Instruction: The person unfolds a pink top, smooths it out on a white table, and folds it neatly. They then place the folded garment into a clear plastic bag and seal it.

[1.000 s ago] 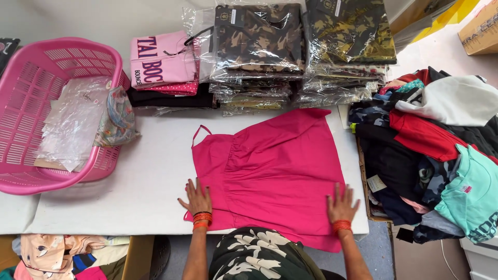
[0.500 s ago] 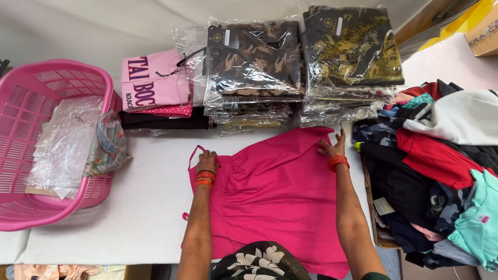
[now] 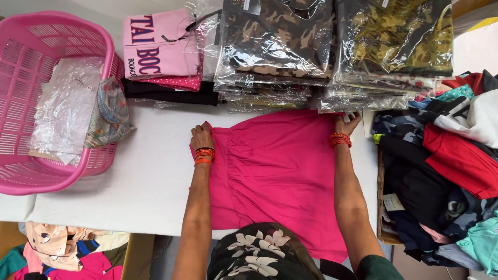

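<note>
A bright pink garment [image 3: 280, 166] lies flat on the white table [image 3: 150, 176], its lower part hanging over the near edge. My left hand [image 3: 201, 137] rests on the garment's far left corner, fingers closed over the fabric. My right hand [image 3: 346, 123] holds the far right corner, close to the plastic-wrapped stacks. Both wrists wear orange bangles.
Stacks of camouflage clothes in clear bags [image 3: 332, 52] line the far edge, beside a folded pink shirt [image 3: 161, 46]. A pink basket [image 3: 46, 103] with plastic bags sits at the left. A heap of mixed clothes [image 3: 446, 166] fills the right. More fabric [image 3: 67, 249] lies below left.
Both hands moved from the garment's near hem to its far corners. The garment's straps are no longer visible, and its top edge now lies folded and straight.
</note>
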